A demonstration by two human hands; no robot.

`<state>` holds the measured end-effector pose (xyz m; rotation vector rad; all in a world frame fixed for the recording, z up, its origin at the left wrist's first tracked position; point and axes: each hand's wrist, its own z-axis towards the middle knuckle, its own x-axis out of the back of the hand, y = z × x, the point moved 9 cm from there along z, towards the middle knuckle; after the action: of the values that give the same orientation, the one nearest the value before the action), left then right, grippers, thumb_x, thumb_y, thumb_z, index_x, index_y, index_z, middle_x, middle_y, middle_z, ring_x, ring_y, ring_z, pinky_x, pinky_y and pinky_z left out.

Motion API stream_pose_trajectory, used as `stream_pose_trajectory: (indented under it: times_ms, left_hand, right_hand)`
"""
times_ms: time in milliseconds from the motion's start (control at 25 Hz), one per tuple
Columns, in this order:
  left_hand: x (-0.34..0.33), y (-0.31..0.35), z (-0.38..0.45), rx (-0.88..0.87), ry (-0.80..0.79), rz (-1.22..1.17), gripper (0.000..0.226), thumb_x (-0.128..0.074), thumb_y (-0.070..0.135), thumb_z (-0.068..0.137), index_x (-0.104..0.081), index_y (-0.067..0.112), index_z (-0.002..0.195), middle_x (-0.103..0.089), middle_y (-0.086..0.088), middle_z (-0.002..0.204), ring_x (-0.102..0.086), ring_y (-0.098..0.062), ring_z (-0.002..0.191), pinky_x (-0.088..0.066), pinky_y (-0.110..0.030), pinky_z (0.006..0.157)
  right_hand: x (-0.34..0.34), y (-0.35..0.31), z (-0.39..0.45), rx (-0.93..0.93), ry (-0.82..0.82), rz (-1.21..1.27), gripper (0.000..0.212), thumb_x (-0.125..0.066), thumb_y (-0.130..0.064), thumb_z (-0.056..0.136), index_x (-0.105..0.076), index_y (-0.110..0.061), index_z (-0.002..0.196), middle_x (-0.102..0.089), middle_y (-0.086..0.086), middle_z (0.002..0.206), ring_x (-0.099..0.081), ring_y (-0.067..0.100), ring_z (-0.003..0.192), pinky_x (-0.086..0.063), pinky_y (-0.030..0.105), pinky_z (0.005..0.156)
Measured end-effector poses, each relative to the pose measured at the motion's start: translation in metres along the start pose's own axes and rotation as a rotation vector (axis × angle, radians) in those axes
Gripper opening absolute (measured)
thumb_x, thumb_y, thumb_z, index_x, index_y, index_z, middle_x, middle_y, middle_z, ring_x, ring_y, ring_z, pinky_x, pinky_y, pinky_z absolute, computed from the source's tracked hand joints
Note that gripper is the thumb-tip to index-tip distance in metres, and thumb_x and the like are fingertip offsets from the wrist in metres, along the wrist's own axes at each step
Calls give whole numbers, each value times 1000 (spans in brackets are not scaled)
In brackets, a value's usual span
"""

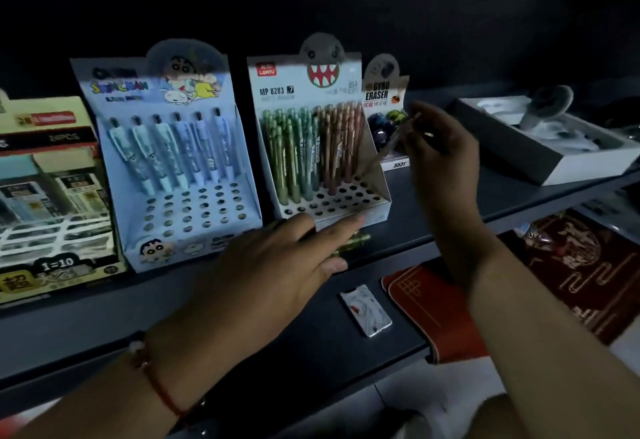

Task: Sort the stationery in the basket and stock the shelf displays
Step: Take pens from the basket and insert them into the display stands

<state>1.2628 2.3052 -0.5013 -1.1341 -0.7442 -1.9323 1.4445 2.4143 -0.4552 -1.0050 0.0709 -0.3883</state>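
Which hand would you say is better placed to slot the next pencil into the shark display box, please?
The right hand, I think: it pinches a brownish pencil angled toward the shark display box and its empty holes. The left hand lies flat over green pencils on the shelf.

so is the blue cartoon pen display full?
No, the blue cartoon display holds only one back row of pens; the holes in front of them are empty.
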Motion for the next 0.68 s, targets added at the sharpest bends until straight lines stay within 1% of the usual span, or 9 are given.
stream_pose_trajectory:
  times_ms: [120,200,280,360,400,440,520,600,680]
  left_hand:
    - [-19,2,6,-20,6,32,55,-42,45,97,-29,38,150,-43,10,85,-47,-10,73,-44,-32,54]
    - [-28,-4,3,-5,0,44,54,-35,48,98,-25,39,150,-46,10,88,-50,-11,78,-47,-32,58]
    - [-32,-12,5,9,2,47,54,-30,50,97,-24,40,150,-50,11,92,-53,-12,81,-49,-33,60]
    - [-34,-16,8,8,6,49,54,-30,51,97,-24,41,150,-51,11,93,-54,-12,83,-50,-34,60]
    - [-35,-16,9,7,8,49,54,-30,51,97,-24,41,150,-51,11,93,-54,-12,82,-50,-35,60]
    - [-36,-16,11,8,14,47,54,-31,51,97,-25,40,150,-50,11,92,-53,-12,81,-50,-34,59]
    - [-36,-15,13,27,31,42,52,-35,49,99,-29,38,149,-48,11,90,-50,-10,77,-49,-32,56]
    - [-34,-16,17,45,46,48,54,-41,46,97,-32,36,149,-46,12,88,-47,-8,75,-46,-28,54]
    - [-32,-17,22,41,63,63,57,-45,43,94,-34,34,149,-44,12,86,-44,-6,73,-38,-24,53]
  right_hand:
    - [-8,24,5,-36,-42,3,30,-56,-5,97,-65,-16,124,-70,-9,102,-68,8,96,-58,33,87]
    - [-15,32,6,-60,-77,2,31,-55,-5,97,-64,-14,125,-70,-4,111,-67,10,102,-56,36,92]
    - [-21,34,13,-52,-96,-9,28,-56,-6,97,-66,-15,123,-70,-5,110,-67,9,102,-56,35,91]
    - [-23,31,16,-27,-82,-42,22,-58,-10,97,-68,-24,110,-71,-10,98,-68,8,93,-58,34,86]
    - [-23,32,16,-28,-70,-46,19,-60,-11,96,-68,-25,106,-71,-10,94,-68,8,90,-58,34,83]
    - [-24,36,17,-31,-64,-44,16,-61,-12,95,-69,-23,104,-71,-9,94,-68,7,89,-58,33,82]
    - [-25,40,18,-10,-62,-71,17,-64,-13,93,-71,-15,108,-73,-6,97,-69,5,90,-58,31,82]
    - [-27,42,20,7,-58,-121,20,-66,-15,92,-71,-15,112,-73,-7,99,-68,1,90,-57,26,81]
    - [-30,41,22,4,-42,-161,21,-66,-17,93,-71,-17,113,-72,-12,96,-67,-3,87,-55,20,77]
